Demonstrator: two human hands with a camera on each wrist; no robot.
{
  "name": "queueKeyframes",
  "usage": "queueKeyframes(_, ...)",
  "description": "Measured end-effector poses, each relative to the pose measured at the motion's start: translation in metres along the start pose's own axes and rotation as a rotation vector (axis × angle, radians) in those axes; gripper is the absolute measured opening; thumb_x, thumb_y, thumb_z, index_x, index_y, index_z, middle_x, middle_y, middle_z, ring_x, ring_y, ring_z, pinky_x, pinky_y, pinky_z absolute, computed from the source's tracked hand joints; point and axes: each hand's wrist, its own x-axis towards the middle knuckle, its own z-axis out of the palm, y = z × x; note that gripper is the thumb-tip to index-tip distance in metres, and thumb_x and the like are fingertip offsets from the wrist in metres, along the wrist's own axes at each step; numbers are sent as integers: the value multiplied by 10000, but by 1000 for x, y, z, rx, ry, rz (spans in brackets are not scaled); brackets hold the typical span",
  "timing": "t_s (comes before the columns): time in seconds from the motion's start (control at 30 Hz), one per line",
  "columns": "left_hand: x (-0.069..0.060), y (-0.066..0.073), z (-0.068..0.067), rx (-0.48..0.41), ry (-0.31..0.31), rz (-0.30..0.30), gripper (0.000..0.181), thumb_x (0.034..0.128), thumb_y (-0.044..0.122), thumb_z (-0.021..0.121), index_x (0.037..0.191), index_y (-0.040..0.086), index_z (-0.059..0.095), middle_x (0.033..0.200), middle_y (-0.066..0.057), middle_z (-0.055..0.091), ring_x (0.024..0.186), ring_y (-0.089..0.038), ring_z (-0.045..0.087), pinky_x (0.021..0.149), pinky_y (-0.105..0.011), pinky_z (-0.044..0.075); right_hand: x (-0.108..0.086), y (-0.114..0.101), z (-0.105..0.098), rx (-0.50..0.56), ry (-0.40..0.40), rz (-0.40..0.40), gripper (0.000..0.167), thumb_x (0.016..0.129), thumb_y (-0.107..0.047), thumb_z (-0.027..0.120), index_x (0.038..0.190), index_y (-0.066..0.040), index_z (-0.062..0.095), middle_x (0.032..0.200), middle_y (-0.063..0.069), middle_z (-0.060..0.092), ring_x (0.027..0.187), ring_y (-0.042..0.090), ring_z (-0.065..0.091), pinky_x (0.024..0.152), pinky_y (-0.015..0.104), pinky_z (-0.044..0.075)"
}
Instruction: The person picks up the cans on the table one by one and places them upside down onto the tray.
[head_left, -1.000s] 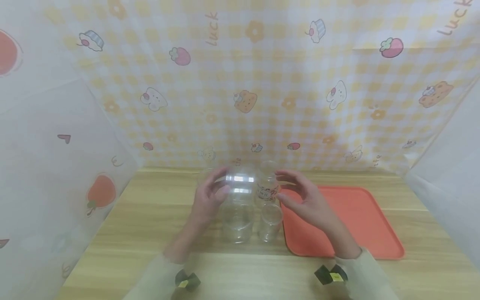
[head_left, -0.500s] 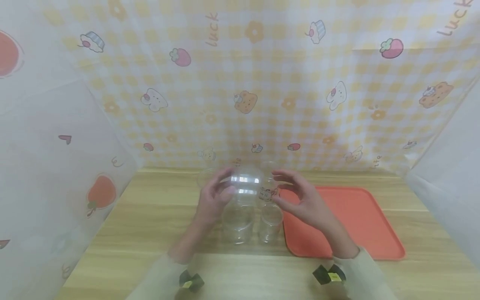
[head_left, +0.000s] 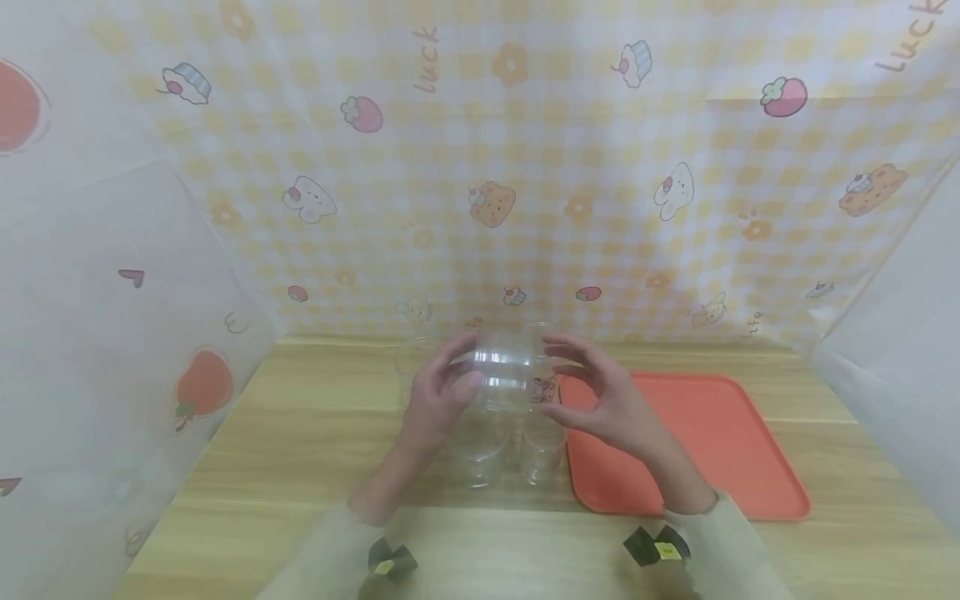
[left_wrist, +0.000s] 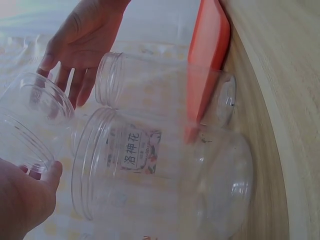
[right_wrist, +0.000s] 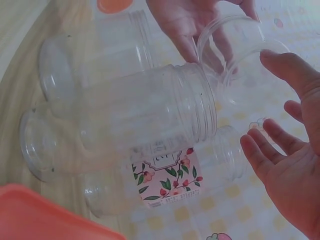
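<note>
My left hand (head_left: 438, 404) holds a clear jar (head_left: 501, 371) in the air, its thumb against the side; in the left wrist view, the hand (left_wrist: 25, 195) is at the rim of the jar (left_wrist: 30, 125). My right hand (head_left: 615, 408) is raised on the other side, fingers spread; in the right wrist view, the thumb of this hand (right_wrist: 295, 150) overlaps the held jar's edge, contact unclear. Below stand two clear jars, a wider one (head_left: 478, 467) and a narrower one (head_left: 538, 467). Behind them is a jar with a floral label (right_wrist: 170, 172).
An orange tray (head_left: 697, 442) lies on the wooden table (head_left: 247, 467) right of the jars. Another clear jar (head_left: 408, 358) stands at the back left, partly behind my left hand. A patterned cloth (head_left: 420, 167) hangs behind the table.
My left hand and the held jar have moved right, towards my right hand, and now overlap the labelled jar more. The right hand has shifted only slightly left. The standing jars and tray have not moved.
</note>
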Motion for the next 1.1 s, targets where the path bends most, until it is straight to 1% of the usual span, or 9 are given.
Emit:
queueKeyframes(0.1, 0, 0, 2, -10, -4, -5, 760, 911, 471, 724, 1478, 28, 480, 1474, -181, 488, 1255, -334, 548, 982, -382, 525, 3, -1, 1, 8, -5, -7, 873, 716, 188, 833, 1471, 11, 433, 1507, 181, 443, 1339, 366, 460, 1063, 501, 439)
queueKeyframes(0.23, 0, 1, 4, -7, -1, -14, 764, 902, 519, 720, 1478, 71, 492, 1469, -140, 501, 1261, -320, 546, 980, -391, 526, 7, -2, 3, 23, -28, -31, 917, 697, 179, 851, 1483, 16, 408, 1522, 201, 410, 1349, 374, 444, 1077, 459, 435)
queueKeyframes(0.37, 0, 1, 5, -2, 4, -18, 744, 906, 508, 717, 1475, 81, 498, 1460, -102, 513, 1257, -318, 551, 971, -397, 531, 10, -4, 6, 28, -52, -46, 974, 670, 193, 858, 1499, 17, 378, 1538, 175, 388, 1357, 402, 419, 1085, 458, 426)
queueKeyframes(0.5, 0, 3, 6, 5, 6, -17, 699, 921, 451, 716, 1473, 80, 500, 1467, -117, 507, 1259, -324, 548, 970, -401, 532, 12, -5, 8, 39, -58, -44, 994, 657, 212, 854, 1502, 17, 370, 1544, 163, 382, 1379, 387, 404, 1099, 453, 411)
queueKeyframes(0.67, 0, 5, 7, 0, -15, -10, 755, 909, 522, 708, 1472, 66, 496, 1471, -153, 493, 1253, -337, 551, 961, -410, 538, 12, -4, 9, 56, -51, -56, 1000, 638, 247, 839, 1496, 32, 371, 1530, 212, 382, 1375, 371, 416, 1106, 450, 403)
queueKeyframes(0.73, -1, 6, 7, -1, -29, -3, 751, 915, 513, 701, 1473, 56, 492, 1466, -148, 495, 1242, -341, 559, 950, -407, 545, 12, -3, 10, 62, -50, -63, 1006, 630, 267, 830, 1495, 30, 373, 1529, 187, 390, 1367, 370, 423, 1103, 481, 398)
queueKeyframes(0.87, -1, 7, 5, 18, -64, 11, 634, 951, 304, 675, 1482, 27, 467, 1471, -161, 486, 1235, -357, 562, 935, -392, 554, 10, -3, 10, 69, -53, -69, 1010, 627, 267, 832, 1495, 19, 379, 1532, 130, 399, 1363, 365, 426, 1100, 497, 397)
queueKeyframes(0.97, -2, 10, 3, 31, -88, 16, 606, 941, 147, 648, 1490, -3, 438, 1484, -194, 462, 1249, -384, 547, 954, -382, 542, 10, -3, 10, 67, -56, -74, 990, 643, 239, 844, 1491, 26, 380, 1531, 141, 395, 1359, 359, 429, 1100, 471, 406)
queueKeyframes(1.1, -2, 12, 0, 32, -120, 9, 629, 934, 73, 662, 1502, -22, 408, 1502, -224, 428, 1262, -429, 521, 985, -371, 519, 10, -2, 10, 68, -58, -87, 967, 661, 213, 849, 1487, 41, 375, 1525, 170, 391, 1352, 357, 433, 1097, 472, 411)
